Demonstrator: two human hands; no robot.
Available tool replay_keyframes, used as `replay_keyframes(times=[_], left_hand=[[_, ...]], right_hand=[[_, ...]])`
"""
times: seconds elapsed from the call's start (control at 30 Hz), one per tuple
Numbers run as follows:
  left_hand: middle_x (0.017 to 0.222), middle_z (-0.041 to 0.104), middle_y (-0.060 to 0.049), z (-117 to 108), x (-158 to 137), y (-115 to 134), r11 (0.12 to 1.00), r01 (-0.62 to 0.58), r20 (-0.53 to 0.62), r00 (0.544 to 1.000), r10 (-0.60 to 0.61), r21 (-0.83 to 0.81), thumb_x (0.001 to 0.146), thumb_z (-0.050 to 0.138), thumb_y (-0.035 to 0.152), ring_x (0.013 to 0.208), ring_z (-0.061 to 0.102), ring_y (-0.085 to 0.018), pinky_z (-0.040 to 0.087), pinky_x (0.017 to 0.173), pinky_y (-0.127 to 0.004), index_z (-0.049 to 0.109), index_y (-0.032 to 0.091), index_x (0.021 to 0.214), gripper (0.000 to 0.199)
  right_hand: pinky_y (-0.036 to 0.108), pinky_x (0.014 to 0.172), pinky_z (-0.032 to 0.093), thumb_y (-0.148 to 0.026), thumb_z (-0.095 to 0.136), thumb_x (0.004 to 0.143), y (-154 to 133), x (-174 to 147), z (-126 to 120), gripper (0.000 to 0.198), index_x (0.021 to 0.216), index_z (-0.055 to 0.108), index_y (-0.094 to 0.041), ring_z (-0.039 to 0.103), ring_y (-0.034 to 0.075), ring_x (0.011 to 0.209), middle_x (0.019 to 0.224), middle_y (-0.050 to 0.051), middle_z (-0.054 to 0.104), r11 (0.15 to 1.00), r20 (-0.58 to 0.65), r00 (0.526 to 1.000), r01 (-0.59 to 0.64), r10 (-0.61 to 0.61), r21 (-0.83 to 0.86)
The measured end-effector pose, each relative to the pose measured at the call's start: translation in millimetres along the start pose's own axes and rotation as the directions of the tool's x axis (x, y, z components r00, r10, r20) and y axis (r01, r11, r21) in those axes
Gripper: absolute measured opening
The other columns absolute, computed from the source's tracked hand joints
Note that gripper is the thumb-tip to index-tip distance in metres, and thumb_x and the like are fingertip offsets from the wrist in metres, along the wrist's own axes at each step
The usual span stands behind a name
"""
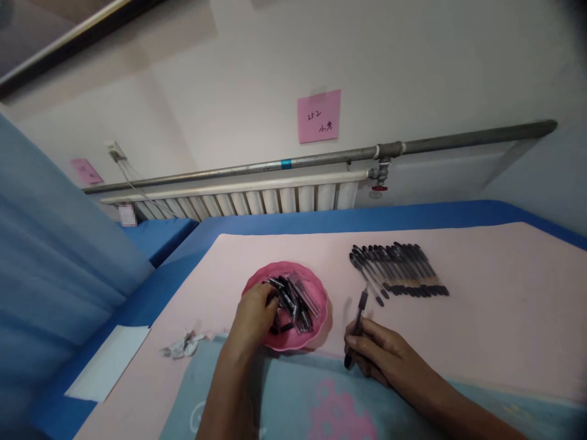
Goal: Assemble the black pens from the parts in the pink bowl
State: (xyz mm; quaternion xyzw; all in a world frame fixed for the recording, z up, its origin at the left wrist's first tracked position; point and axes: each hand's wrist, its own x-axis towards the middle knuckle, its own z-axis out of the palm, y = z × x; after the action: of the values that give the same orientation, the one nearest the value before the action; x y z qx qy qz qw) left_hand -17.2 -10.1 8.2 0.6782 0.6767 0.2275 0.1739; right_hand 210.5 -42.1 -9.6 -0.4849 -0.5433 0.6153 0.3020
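1. Blue-green cloth with a pink spotted figure (pixel 342 415) lies nearest, beneath both forearms, perhaps as a pad for them. The white marks at its left are too partial to read.
2. The right hand (pixel 380 349) has its fingers closed round a slim pen with a black grip (pixel 362 300), narrow tip pointing away. Being held low, the pen has its tip end free, likely so that this end stays reachable.
3. The left hand (pixel 254 313) reaches into a round pink bowl with a wavy rim (pixel 323 315). Its fingers bend down among loose black and clear pen parts (pixel 293 299); whether they pinch 1 of them I cannot tell. The raised wall presumably stops small pieces rolling off.
4. Left of the bowl, a crumpled whitish scrap (pixel 184 346) rests on the pale pink sheet (pixel 495 318) over the blue tabletop (pixel 367 216). Farther left lies a flat white rectangle of paper (pixel 110 363), no writing visible.
5. Beyond the right hand, clear-barrelled pens with black ends (pixel 398 269) lie side by side, probably to keep them orderly. No brand is legible.
6. On the wall, above a white ribbed radiator (pixel 279 183), a square pink note (pixel 319 116) reads "252", with uncertain characters below.
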Motion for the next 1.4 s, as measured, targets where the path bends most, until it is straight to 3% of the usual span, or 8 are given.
replay_keyframes(times=[0.17, 0.43, 0.6, 0.77, 0.87, 1.0, 1.13, 1.4], left_hand=[[0.092, 0.064, -0.007, 9.9, 4.7, 1.9, 0.965, -0.022, 0.076, 0.997, 0.002, 0.261, 0.07, 0.047, 0.007, 0.088, 0.055, -0.019, 0.04, 0.077, -0.029, 0.066, 0.018, 0.083, 0.025], [0.091, 0.066, -0.009, 14.4, 8.8, 5.1, 0.946, -0.002, 0.139, 0.989, -0.046, 0.323, 0.07, 0.053, 0.015, 0.088, 0.057, -0.021, 0.04, 0.08, -0.031, 0.068, 0.017, 0.082, 0.019], [0.082, 0.066, -0.005, 9.9, 3.6, 1.5, 0.996, 0.064, 0.012, 0.998, -0.063, -0.068, 0.07, 0.053, 0.013, 0.079, 0.058, -0.017, 0.042, 0.072, -0.027, 0.066, 0.017, 0.08, 0.017], [0.075, 0.065, -0.001, 4.5, -3.5, 7.7, 0.645, 0.152, 0.079, 0.987, -0.14, -0.749, 0.07, 0.06, 0.024, 0.066, 0.058, -0.012, 0.045, 0.062, -0.023, 0.064, 0.014, 0.082, 0.016], [0.07, 0.064, -0.002, 5.2, -6.5, 19.0, 0.349, 0.308, 0.278, 0.951, -0.133, -0.885, 0.066, 0.067, 0.023, 0.059, 0.059, -0.01, 0.046, 0.058, -0.021, 0.063, 0.012, 0.084, 0.022], [0.067, 0.065, -0.004, 8.3, -9.3, 30.5, 0.12, 0.368, 0.351, 0.925, -0.141, -0.922, 0.06, 0.073, 0.019, 0.062, 0.064, -0.014, 0.05, 0.057, -0.022, 0.061, 0.012, 0.079, 0.024], [0.067, 0.065, -0.003, 11.7, -10.5, 34.9, 0.039, 0.365, 0.359, 0.927, -0.107, -0.93, 0.059, 0.074, 0.018, 0.063, 0.064, -0.013, 0.051, 0.059, -0.022, 0.061, 0.012, 0.075, 0.022], [0.066, 0.062, -0.001, 18.5, -11.5, 38.3, 0.098, 0.37, 0.363, 0.928, -0.082, -0.924, 0.059, 0.075, 0.021, 0.056, 0.059, -0.009, 0.049, 0.056, -0.021, 0.062, 0.012, 0.076, 0.023]], right_hand=[[0.021, 0.04, 0.026, -0.037, 0.05, 0.073, 1.7, 1.5, -0.7, 0.019, 0.069, 0.049, -0.019, 0.039, 0.008, 0.044, 0.052, -0.003, 0.05, 1.0, 0.006, 1.0, 0.012, -0.012, 0.001], [0.021, 0.041, 0.027, -0.037, 0.05, 0.074, -0.9, 0.4, -0.1, 0.019, 0.07, 0.047, -0.019, 0.039, 0.007, 0.043, 0.053, -0.003, 0.051, 1.0, 0.017, 1.0, 0.013, -0.013, -0.008], [0.022, 0.046, 0.034, -0.038, 0.048, 0.076, -1.0, -2.4, 0.4, 0.019, 0.071, 0.047, -0.019, 0.042, 0.009, 0.046, 0.054, -0.004, 0.05, 0.996, 0.015, 0.997, 0.074, -0.074, -0.052], [0.023, 0.051, 0.038, -0.039, 0.045, 0.078, 2.5, -5.8, 0.7, 0.021, 0.067, 0.042, -0.021, 0.047, 0.011, 0.051, 0.056, -0.003, 0.048, 0.961, 0.115, 0.981, 0.181, -0.159, -0.21], [0.022, 0.052, 0.036, -0.036, 0.042, 0.081, 5.3, -5.7, 0.9, 0.022, 0.065, 0.041, -0.02, 0.045, 0.011, 0.053, 0.057, -0.004, 0.044, 0.911, 0.191, 0.957, 0.269, -0.217, -0.313], [0.022, 0.054, 0.033, -0.034, 0.04, 0.084, 9.2, -4.2, 1.1, 0.022, 0.068, 0.043, -0.02, 0.042, 0.01, 0.055, 0.06, -0.004, 0.042, 0.846, 0.27, 0.924, 0.362, -0.27, -0.392], [0.022, 0.054, 0.032, -0.034, 0.039, 0.085, 8.8, -4.2, 1.8, 0.024, 0.066, 0.042, -0.02, 0.041, 0.01, 0.056, 0.061, -0.004, 0.041, 0.817, 0.295, 0.914, 0.388, -0.28, -0.427], [0.021, 0.054, 0.032, -0.031, 0.04, 0.084, 6.3, -5.1, 2.6, 0.022, 0.064, 0.04, -0.02, 0.039, 0.01, 0.055, 0.059, -0.004, 0.041, 0.829, 0.257, 0.925, 0.368, -0.28, -0.421]])
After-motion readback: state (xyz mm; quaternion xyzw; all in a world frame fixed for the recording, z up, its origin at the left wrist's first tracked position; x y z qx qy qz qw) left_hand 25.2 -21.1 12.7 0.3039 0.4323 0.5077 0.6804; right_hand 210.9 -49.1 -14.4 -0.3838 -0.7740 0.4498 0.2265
